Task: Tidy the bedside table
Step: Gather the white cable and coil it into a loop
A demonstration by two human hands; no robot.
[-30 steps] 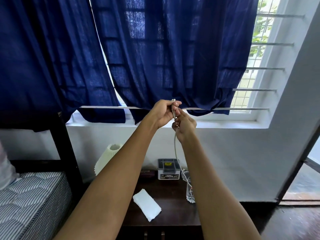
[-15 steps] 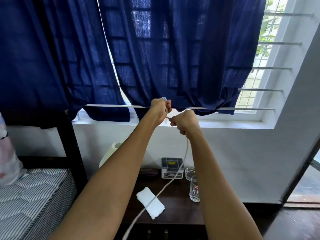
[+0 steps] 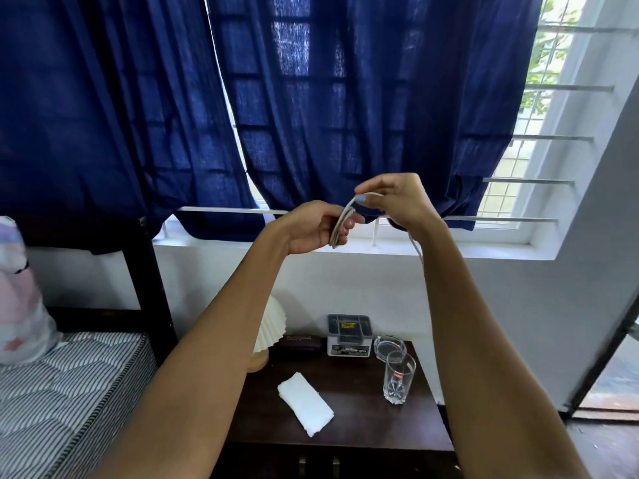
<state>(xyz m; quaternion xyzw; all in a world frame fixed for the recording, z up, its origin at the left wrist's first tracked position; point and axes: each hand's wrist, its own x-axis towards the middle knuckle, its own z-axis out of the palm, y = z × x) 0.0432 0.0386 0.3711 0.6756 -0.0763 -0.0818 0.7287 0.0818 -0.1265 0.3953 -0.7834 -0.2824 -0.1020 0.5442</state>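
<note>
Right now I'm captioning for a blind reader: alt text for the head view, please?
Two bare hands wind a pale cable in front of blue curtains: the left hand holds the coils, the right hand pinches the next loop. Below, a dark bedside table holds a folded white cloth and a drinking glass.

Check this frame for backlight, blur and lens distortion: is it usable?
Head view: usable. Daylight through the uncovered window at right blows out, while the blue curtains read dark. The wide lens bends the window bars. Hands and white cable are slightly soft; the glass on the bedside table is sharp.
</note>
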